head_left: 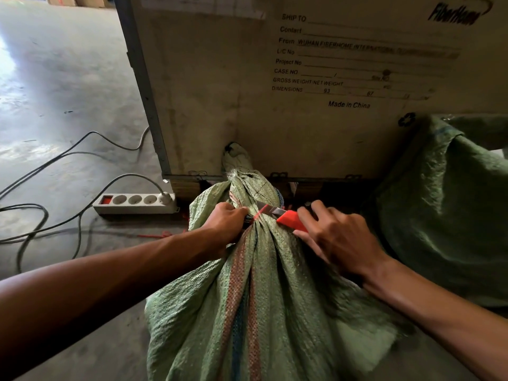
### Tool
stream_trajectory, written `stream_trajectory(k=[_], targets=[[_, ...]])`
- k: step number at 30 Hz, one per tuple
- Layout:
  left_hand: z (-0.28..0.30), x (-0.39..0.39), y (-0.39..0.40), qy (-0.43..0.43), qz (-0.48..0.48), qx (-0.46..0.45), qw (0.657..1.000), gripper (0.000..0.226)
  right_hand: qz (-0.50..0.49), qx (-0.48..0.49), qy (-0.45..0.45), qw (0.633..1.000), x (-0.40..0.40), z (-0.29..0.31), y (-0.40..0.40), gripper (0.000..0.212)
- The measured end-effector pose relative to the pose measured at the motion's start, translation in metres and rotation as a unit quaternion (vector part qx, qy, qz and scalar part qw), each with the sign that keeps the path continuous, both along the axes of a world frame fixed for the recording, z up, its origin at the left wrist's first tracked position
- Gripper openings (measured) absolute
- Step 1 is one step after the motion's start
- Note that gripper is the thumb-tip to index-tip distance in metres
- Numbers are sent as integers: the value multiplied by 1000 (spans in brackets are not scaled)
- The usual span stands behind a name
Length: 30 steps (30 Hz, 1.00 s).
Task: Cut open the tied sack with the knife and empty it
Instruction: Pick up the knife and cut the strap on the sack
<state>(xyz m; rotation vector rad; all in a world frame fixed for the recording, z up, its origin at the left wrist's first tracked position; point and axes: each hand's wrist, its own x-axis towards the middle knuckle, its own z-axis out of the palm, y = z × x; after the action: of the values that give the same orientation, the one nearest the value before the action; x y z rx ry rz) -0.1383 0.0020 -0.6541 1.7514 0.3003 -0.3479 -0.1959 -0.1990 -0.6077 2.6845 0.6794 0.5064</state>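
Green woven sack (264, 298) fills the 6 o'clock foreground, lying on the concrete floor (55, 92), its red-and-blue stripe running up to a bunched neck at centre frame. Red tie (257, 215) cinches that neck. Left hand (224, 225), coming in from 8 o'clock, fingers wrapped tight around the gathered neck just beside the tie. Right hand (338, 237), from 4 o'clock, fingers closed on the red handle of the knife (284, 217); blade points toward 9 o'clock and its tip meets the tie. Sack's tail end rests against a crate (302, 119) at 12 o'clock, printed "Made in China". Second green sack (453, 215) slumped at 3 o'clock. White power strip (134, 203) with cables at 9 o'clock.
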Motion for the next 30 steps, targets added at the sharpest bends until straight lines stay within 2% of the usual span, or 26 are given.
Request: stream_trajectory(k=[6, 9, 11, 13, 15, 16, 19, 21, 22, 24, 26, 28, 30], targets=[[3, 0, -1, -24, -10, 74, 997, 31, -10, 24, -2, 1000, -1, 5, 0, 39], [0, -8, -7, -22, -22, 60, 998, 31, -7, 50, -15, 999, 12, 13, 10, 35], [-5, -17, -11, -36, -42, 57, 997, 31, -8, 103, -43, 994, 26, 27, 12, 33], [-3, -21, -9, -75, -59, 43, 995, 32, -18, 202, -48, 978, 38, 38, 7, 32], [2, -21, -3, -111, -85, 7, 990, 30, -30, 347, 21, 937, 45, 32, 0, 32], [5, -22, -1, -125, -102, 0, 987, 29, -51, 428, 72, 899, 48, 25, -3, 33], [9, -26, 2, -179, -156, 27, 971, 27, -154, 624, 175, 746, 49, 4, -1, 37], [11, -28, 1, -230, -187, 42, 954, 27, -178, 690, 204, 672, 48, -3, 6, 42], [13, -29, 0, -247, -204, 41, 946, 26, -174, 697, 222, 659, 48, -5, 10, 47], [17, -30, -3, -272, -231, 70, 932, 27, -167, 683, 236, 671, 50, -7, 19, 53], [25, -29, -5, -301, -213, 167, 914, 40, -166, 684, 212, 678, 54, -7, 24, 44], [39, -23, -2, -328, -128, 215, 911, 53, -160, 699, 193, 670, 57, -4, 24, 36], [55, -8, 6, -376, -7, 175, 910, 39, -150, 707, 197, 663, 59, -2, 20, 32]])
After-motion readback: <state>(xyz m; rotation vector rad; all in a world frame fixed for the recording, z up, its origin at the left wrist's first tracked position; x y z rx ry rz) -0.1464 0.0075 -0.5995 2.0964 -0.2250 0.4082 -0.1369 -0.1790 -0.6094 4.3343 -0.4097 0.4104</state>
